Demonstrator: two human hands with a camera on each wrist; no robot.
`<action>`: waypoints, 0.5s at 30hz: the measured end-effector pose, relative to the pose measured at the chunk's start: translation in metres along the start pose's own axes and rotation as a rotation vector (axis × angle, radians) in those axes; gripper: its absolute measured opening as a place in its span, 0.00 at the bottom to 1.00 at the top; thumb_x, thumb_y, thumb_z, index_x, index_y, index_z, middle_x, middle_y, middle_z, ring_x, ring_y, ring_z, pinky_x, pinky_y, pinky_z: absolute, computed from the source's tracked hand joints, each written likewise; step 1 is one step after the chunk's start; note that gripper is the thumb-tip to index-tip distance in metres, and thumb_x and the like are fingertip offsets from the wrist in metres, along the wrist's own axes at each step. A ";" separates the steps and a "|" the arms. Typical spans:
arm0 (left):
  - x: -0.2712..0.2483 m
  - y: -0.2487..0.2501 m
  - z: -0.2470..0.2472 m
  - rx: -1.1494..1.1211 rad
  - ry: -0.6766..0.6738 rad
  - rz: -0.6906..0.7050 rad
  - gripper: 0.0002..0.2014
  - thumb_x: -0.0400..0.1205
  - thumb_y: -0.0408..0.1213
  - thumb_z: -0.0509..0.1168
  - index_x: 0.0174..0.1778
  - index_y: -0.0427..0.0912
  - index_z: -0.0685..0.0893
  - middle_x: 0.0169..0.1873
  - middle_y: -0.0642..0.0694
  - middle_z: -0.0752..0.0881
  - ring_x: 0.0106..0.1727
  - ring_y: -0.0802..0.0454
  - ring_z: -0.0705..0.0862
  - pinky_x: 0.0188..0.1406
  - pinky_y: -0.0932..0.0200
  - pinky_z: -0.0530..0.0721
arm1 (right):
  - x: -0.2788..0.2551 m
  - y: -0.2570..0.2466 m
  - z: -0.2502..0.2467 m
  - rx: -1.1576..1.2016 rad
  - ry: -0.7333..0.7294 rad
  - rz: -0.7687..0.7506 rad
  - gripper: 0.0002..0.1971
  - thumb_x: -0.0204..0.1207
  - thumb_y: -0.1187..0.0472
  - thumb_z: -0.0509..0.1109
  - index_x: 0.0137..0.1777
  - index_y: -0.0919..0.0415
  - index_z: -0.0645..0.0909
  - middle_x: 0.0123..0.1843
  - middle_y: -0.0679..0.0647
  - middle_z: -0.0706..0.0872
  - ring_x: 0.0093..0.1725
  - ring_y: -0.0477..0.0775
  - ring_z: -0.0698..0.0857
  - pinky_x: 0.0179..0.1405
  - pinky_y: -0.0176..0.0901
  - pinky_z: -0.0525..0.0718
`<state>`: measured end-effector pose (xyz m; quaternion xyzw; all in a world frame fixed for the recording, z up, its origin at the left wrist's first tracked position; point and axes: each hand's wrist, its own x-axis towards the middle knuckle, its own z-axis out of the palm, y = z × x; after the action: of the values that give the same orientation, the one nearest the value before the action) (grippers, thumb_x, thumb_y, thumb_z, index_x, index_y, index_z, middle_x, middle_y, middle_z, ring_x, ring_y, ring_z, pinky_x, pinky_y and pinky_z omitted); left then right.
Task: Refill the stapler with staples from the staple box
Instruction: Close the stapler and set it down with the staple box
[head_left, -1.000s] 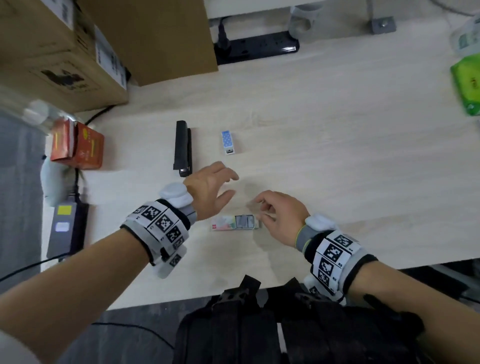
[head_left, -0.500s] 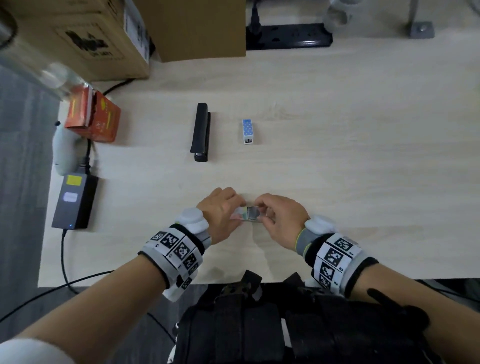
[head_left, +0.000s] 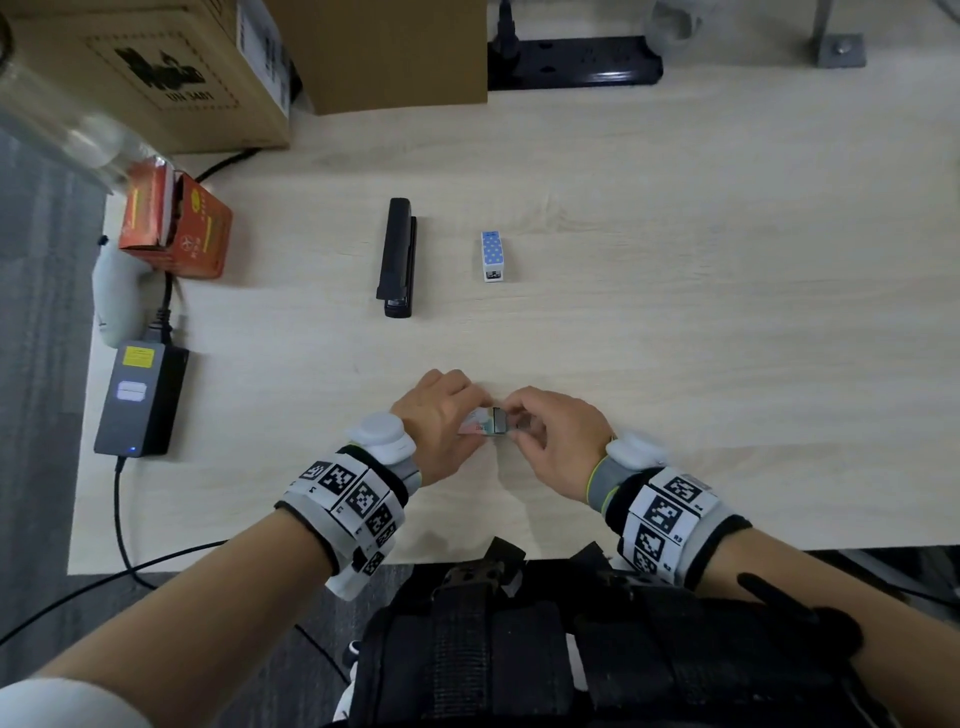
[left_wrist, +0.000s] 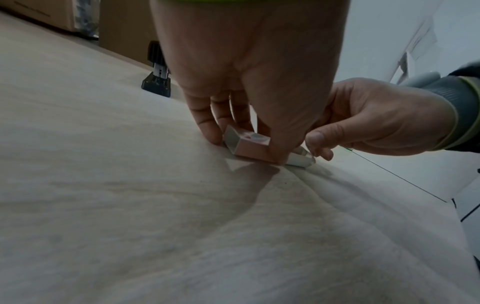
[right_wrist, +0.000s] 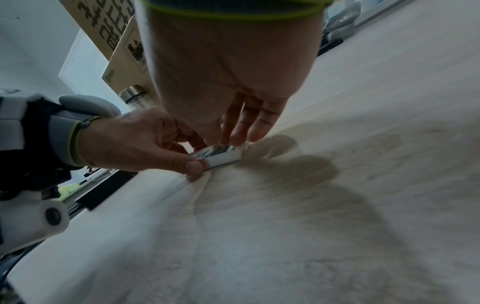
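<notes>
The small pink staple box (head_left: 475, 427) lies near the table's front edge, and both hands are on it. My left hand (head_left: 470, 422) pinches the pink sleeve (left_wrist: 250, 146) between thumb and fingers. My right hand (head_left: 521, 422) pinches the white inner tray (left_wrist: 298, 160) that sticks out of the sleeve's right end. Grey staples (right_wrist: 219, 150) show in the open part of the tray. The black stapler (head_left: 397, 257) lies closed farther back on the table, apart from both hands; its front end also shows in the left wrist view as the stapler (left_wrist: 156, 82).
A small blue dotted box (head_left: 492, 255) lies right of the stapler. An orange carton (head_left: 176, 228) and a power adapter (head_left: 140, 397) sit at the left edge. Cardboard boxes (head_left: 171, 78) and a power strip (head_left: 574, 61) line the back.
My left hand came down from an open pose near the stapler and took hold of the staple box. The right hand stayed at the box's right end.
</notes>
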<state>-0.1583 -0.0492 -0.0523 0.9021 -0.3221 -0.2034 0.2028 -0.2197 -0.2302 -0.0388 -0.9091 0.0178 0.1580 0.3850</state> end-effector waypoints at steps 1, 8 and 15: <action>0.000 0.000 0.000 0.005 0.002 -0.001 0.16 0.72 0.41 0.73 0.55 0.44 0.83 0.48 0.44 0.82 0.48 0.43 0.77 0.38 0.58 0.69 | 0.000 0.003 0.000 0.024 0.037 0.013 0.12 0.73 0.63 0.70 0.55 0.52 0.80 0.39 0.36 0.76 0.37 0.44 0.75 0.34 0.34 0.71; 0.003 0.001 -0.001 -0.115 0.119 -0.050 0.16 0.73 0.39 0.73 0.56 0.44 0.83 0.49 0.45 0.83 0.47 0.45 0.77 0.41 0.56 0.74 | 0.005 0.022 -0.016 0.273 0.215 0.267 0.09 0.77 0.60 0.67 0.57 0.51 0.79 0.42 0.45 0.84 0.39 0.46 0.83 0.45 0.42 0.82; 0.018 0.016 -0.009 -0.226 0.192 -0.073 0.15 0.74 0.40 0.70 0.57 0.48 0.83 0.50 0.49 0.83 0.50 0.50 0.79 0.46 0.61 0.74 | 0.014 0.009 -0.024 0.567 0.171 0.411 0.08 0.81 0.59 0.63 0.49 0.57 0.84 0.35 0.55 0.88 0.29 0.46 0.87 0.36 0.48 0.87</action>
<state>-0.1494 -0.0700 -0.0415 0.9000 -0.2431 -0.1582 0.3254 -0.2012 -0.2528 -0.0335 -0.7536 0.2753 0.1443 0.5792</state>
